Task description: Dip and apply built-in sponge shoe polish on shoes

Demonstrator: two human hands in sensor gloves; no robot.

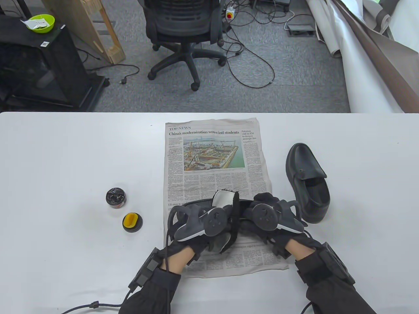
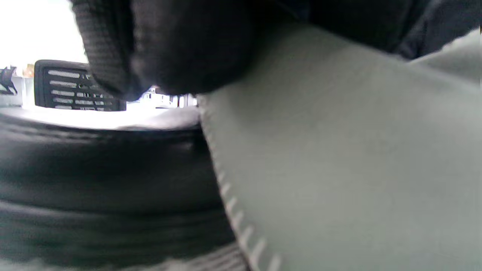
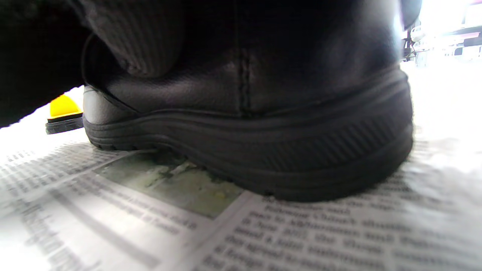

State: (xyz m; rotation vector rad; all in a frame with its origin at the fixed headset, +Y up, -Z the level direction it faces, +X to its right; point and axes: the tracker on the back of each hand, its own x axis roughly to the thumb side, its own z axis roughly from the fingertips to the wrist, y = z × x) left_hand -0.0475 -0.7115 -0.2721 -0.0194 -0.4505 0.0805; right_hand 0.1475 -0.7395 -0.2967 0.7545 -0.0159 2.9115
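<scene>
A black shoe point(image 1: 199, 203) lies across the near part of the newspaper point(image 1: 212, 153), mostly hidden under both hands. My left hand point(image 1: 218, 211) presses a grey-white cloth point(image 1: 223, 198) against the shoe. The left wrist view shows the cloth point(image 2: 339, 158) over the shoe's ribbed sole point(image 2: 105, 177). My right hand point(image 1: 262, 204) grips the shoe's heel end point(image 3: 263, 113), with gloved fingers point(image 3: 143, 37) on top. The open polish tin point(image 1: 116, 198) and its lid with a yellow sponge point(image 1: 132, 222) stand to the left of the paper, away from both hands.
A second black shoe point(image 1: 307, 183) stands on the white table point(image 1: 65, 157) just right of the newspaper, close to my right hand. The sponge lid also shows in the right wrist view point(image 3: 64, 109). An office chair point(image 1: 183, 29) stands beyond the table's far edge.
</scene>
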